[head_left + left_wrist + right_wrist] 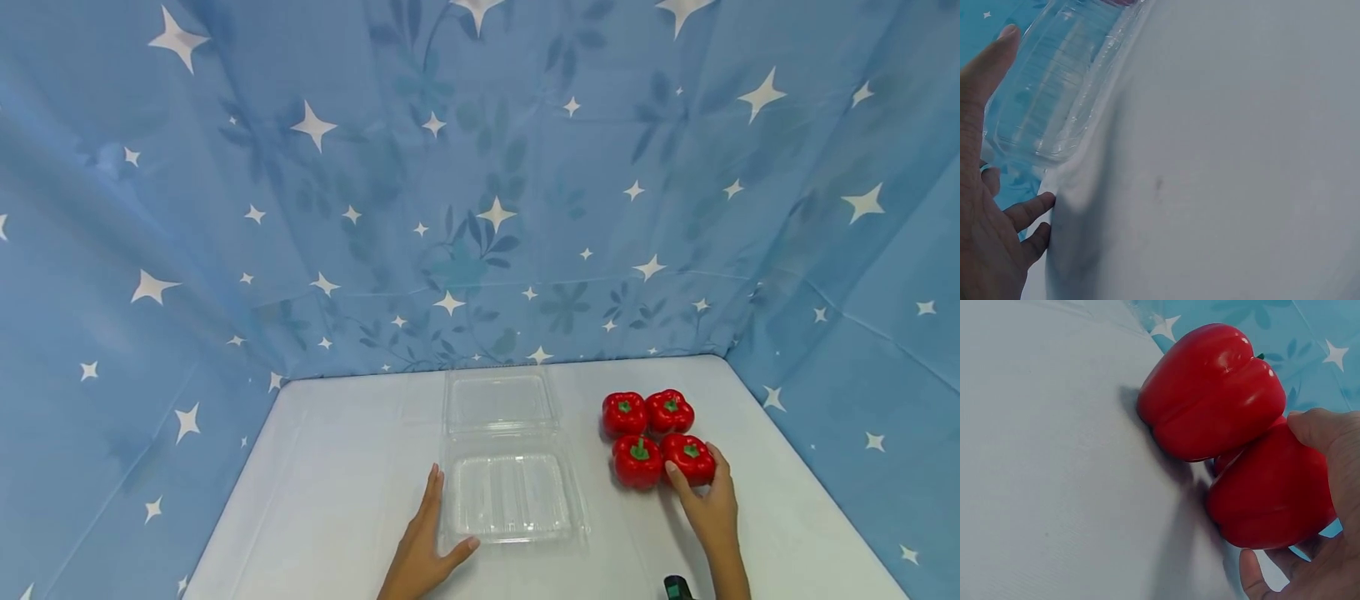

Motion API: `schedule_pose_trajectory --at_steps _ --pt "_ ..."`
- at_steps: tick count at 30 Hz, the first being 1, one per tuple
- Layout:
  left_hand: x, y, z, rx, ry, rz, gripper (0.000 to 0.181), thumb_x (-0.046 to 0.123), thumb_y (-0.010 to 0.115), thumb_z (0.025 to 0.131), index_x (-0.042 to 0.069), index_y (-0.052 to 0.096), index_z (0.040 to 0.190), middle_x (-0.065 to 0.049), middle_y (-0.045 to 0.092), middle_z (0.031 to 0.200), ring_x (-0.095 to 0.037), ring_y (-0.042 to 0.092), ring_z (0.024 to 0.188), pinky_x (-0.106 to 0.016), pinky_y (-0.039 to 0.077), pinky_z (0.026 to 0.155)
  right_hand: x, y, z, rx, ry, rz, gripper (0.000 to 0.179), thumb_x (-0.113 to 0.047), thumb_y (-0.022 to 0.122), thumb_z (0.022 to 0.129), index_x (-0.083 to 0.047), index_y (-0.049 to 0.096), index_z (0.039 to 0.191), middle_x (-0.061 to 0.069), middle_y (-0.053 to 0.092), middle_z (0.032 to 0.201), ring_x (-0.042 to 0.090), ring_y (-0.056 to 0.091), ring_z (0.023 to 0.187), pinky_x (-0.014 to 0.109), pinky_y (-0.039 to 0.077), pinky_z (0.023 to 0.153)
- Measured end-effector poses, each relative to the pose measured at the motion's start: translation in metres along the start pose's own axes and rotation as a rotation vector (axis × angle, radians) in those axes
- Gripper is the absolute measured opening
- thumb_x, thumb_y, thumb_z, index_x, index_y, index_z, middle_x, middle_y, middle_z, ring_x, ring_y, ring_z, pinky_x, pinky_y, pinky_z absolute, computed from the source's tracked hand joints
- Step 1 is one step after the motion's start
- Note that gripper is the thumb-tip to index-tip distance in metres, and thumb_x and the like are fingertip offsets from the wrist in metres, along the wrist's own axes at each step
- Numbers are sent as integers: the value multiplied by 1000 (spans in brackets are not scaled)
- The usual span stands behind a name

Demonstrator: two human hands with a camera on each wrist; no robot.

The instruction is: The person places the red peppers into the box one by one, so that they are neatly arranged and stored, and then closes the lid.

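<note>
Several red bell peppers with green stems stand in a tight cluster on the right of the table. My right hand (pixel 711 504) grips the front right bell pepper (pixel 688 460), thumb on its near left side and fingers round its right. Another bell pepper (pixel 1213 394) sits right beside it in the right wrist view. A clear plastic clamshell container (pixel 512 496) lies with its lid folded back, in the middle of the table. At its left front corner is my left hand (pixel 423 546), fingers straight and thumb spread toward the near rim.
The white table (pixel 330 492) is enclosed at the back and sides by a blue curtain (pixel 390 208) with stars and leaves. The container's lid (pixel 498 402) reaches toward the back edge. A small dark device (pixel 677 587) shows near the right wrist.
</note>
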State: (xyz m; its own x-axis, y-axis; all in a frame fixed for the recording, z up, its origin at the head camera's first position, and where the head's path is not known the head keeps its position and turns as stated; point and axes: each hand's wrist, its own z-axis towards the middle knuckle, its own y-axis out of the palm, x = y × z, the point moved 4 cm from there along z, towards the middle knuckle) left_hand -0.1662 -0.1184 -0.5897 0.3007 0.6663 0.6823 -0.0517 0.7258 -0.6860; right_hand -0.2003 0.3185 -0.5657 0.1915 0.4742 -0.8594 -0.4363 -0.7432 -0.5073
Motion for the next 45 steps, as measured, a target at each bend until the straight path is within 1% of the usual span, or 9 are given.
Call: schedule_pose_trajectory --at_steps 4,12,15,17,19,21,30,38,45 --pt "1 3 1 31 12 -32 106 48 75 81 9 13 157 -16 15 164 -41 33 142 -67 45 98 0 1 0 27 28 30 88 -35 66 91 -1 15 154 28 25 157 47 26 144 68 32 108" --pt "1 5 2 75 38 -48 109 44 78 78 8 13 157 -22 20 161 -40 35 140 -61 43 103 4 -4 -3 151 194 120 85 -39 65 92 -3 16 152 24 30 157 44 33 141 62 39 103" --pt "0 5 1 74 35 -50 109 45 78 78 8 13 157 -23 21 160 -40 36 140 -60 43 104 1 -7 -4 201 199 142 84 -40 65 91 -4 19 151 20 33 157 40 35 139 28 54 97" --pt "0 5 1 75 37 -61 109 44 79 78 7 13 157 -23 21 160 -40 36 140 -61 43 103 -2 -10 -5 234 191 153 83 -40 66 91 -4 21 151 19 35 156 38 36 137 4 47 82" --pt "0 4 0 78 34 -72 109 44 79 78 7 15 157 -22 21 160 -38 36 140 -61 43 103 -5 -12 -5 271 186 170 80 -39 67 91 -7 24 150 17 36 155 34 37 134 -2 30 67" --pt "-1 4 0 74 34 -82 108 44 79 78 6 15 157 -22 21 160 -38 35 140 -61 42 104 -10 -15 -7 307 176 183 78 -38 68 90 -10 26 150 14 38 154 29 38 133 1 31 70" --pt "0 4 0 49 33 -45 108 48 78 77 6 17 156 -17 16 163 -40 34 141 -62 45 101 -47 -25 -13 389 -44 254 70 -25 73 88 -19 36 147 7 46 147 -4 39 114 7 39 79" --pt "3 3 1 45 38 11 108 52 77 77 8 19 156 -13 15 164 -40 39 139 -63 49 96 -89 -13 -26 305 -275 352 71 -3 74 83 -10 40 145 -3 51 138 1 46 115 2 43 79" --pt "3 3 2 52 59 26 108 52 77 78 9 17 157 -9 14 165 -38 41 138 -58 50 98 -108 13 -37 163 -294 393 75 2 77 78 -7 42 143 0 52 139 3 48 116 1 47 82"
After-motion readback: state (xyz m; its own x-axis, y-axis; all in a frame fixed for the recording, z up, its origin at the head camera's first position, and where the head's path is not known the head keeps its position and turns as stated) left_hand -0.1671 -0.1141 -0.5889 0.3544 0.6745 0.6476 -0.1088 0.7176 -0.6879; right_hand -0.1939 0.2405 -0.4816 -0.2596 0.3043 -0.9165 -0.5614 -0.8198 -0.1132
